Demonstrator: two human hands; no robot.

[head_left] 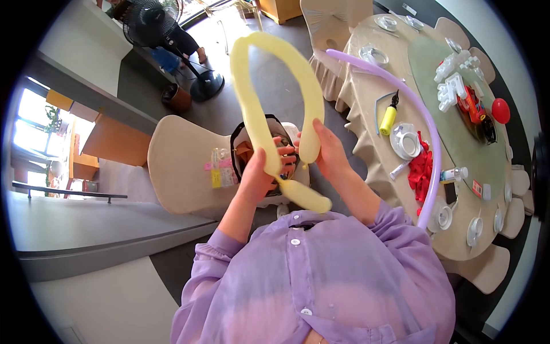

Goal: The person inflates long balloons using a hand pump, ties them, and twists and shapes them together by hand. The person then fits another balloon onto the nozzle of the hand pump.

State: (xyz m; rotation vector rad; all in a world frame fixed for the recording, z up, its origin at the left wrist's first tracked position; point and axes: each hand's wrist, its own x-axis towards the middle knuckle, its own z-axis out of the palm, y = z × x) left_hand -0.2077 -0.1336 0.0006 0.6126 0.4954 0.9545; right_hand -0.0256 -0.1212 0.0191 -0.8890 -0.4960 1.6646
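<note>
A long pale-yellow modelling balloon arches up in front of me, bent into a tall loop. My left hand is closed around its left side, just above a twist, below which a short segment sticks out down and to the right. Gripped in my right hand is the other side of the loop, close to its knotted end. The two hands are apart, with the balloon's sides not touching between them. Behind the fingers, an open dark bag rests partly hidden on a beige-covered chair.
On my right stands a round table with a beige cloth. It bears a long purple balloon, a yellow hand pump, red uninflated balloons and wrapped tableware. A black standing fan is at the far left.
</note>
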